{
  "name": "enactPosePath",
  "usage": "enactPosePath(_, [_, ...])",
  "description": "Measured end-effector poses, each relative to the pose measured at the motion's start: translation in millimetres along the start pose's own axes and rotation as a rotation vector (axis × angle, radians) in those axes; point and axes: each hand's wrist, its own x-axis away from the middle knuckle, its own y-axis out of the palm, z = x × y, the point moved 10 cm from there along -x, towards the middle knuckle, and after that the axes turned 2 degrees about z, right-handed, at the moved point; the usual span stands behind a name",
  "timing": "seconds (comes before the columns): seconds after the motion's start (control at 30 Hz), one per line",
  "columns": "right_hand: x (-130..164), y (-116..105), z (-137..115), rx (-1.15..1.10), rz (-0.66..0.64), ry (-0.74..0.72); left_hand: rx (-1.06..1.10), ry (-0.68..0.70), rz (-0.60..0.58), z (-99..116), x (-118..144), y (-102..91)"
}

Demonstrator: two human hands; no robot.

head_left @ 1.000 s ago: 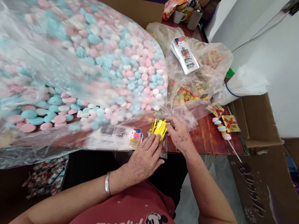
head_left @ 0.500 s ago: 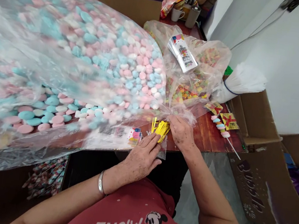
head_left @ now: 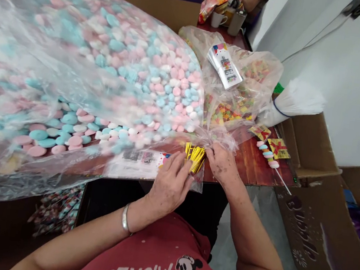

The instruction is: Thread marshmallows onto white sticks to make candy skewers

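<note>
A bundle of yellow twist ties (head_left: 195, 156) lies near the table's front edge, partly on a small clear plastic piece. My left hand (head_left: 171, 181) is beside it, fingers stretched out, their tips at its left and lower side. Right of the bundle, my right hand (head_left: 224, 163) has its fingers bent and pressed together by the clear plastic; what they hold, if anything, is hidden. Printed wrappers (head_left: 140, 161) lie left of my left hand. A huge clear bag of pink, blue and white candies (head_left: 178, 92) bulges over the table's left side.
A candy skewer (head_left: 268, 154) and yellow tags (head_left: 279, 148) are at the right. Behind lie a bag of colourful candies (head_left: 228, 113), a stack of printed sleeves (head_left: 225, 68) and banded white sticks (head_left: 297, 101). Cardboard boxes (head_left: 310, 146) stand beside the table.
My left hand has shifted slightly left and up, its fingers more raised, uncovering more of the twist ties. My right hand stays beside the bundle. The view has shifted slightly.
</note>
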Motion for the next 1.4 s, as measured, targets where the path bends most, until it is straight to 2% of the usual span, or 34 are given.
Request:
enactPosePath(0.13, [5,4,9,-0.056,0.034,0.094,-0.138,-0.145,-0.056,-14,-6,33.7])
enactPosePath(0.23, [8,4,6,-0.14,0.087,0.067,-0.119,-0.114,-0.112,-14,-5,51.0])
enactPosePath(0.33, [10,9,7,-0.226,0.062,0.081,-0.072,-0.043,-0.124,-9,-1,58.0])
enactPosePath(0.5, [10,12,6,-0.394,-0.009,0.095,-0.026,0.047,-0.127,-4,5,62.3])
enactPosePath(0.73, [8,14,-5,-0.409,-0.023,0.072,0.027,0.085,-0.164,-2,6,62.2])
enactPosePath(0.9, [14,8,-16,-0.548,0.019,-0.004,0.129,-0.024,-0.096,-12,7,56.4])
enactPosePath(1.03, [24,0,-23,-0.555,0.084,-0.1,0.229,-0.105,-0.059,-21,4,51.5])
enactPosePath(1.27, [31,-7,-38,-0.497,0.121,-0.21,0.394,-0.215,-0.143,-29,-5,52.7])
enactPosePath(1.4, [32,-24,-45,-0.468,0.192,-0.255,0.645,-0.383,-0.211,-40,-11,56.4])
